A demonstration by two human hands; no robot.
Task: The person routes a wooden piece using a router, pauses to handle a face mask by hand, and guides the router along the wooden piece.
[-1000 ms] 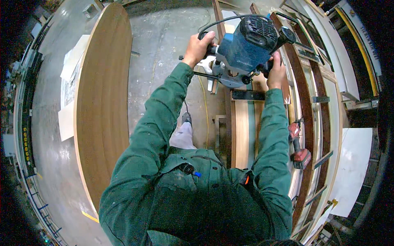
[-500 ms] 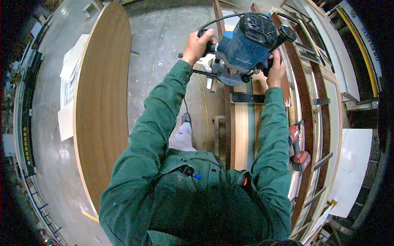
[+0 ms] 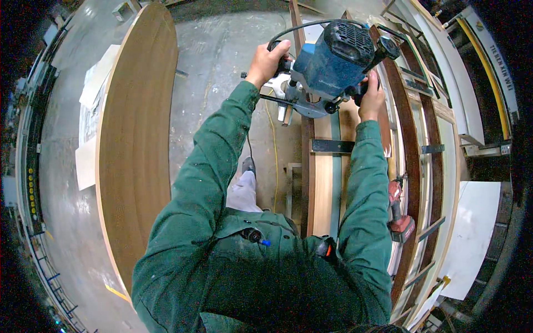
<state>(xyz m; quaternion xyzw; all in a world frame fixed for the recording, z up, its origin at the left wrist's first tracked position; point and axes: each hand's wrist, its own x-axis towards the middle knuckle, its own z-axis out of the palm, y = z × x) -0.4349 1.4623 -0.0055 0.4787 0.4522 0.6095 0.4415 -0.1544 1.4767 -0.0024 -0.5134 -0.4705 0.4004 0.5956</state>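
Note:
A blue and black plunge router (image 3: pixel 332 61) sits over a long wooden workpiece (image 3: pixel 323 188), with its grey base and guide rods at its lower left. My left hand (image 3: pixel 267 62) is wrapped round the router's left handle. Round the right handle my right hand (image 3: pixel 371 97) is closed. A black cord arches over the top of the router. The bit and the underside of the base are hidden. Just below the base a black metal bar (image 3: pixel 333 146) crosses the workpiece.
A red and black cordless drill (image 3: pixel 398 213) lies right of my right forearm, among brown metal frames (image 3: pixel 407 166). On the left stands a long wood-grain panel (image 3: pixel 139 139). A yellow cord (image 3: pixel 276 161) trails along the grey floor. White sheets (image 3: pixel 477 233) are at right.
Both hands keep their grip on the router, which stays almost in place. The view has shifted slightly, and the router appears a touch lower.

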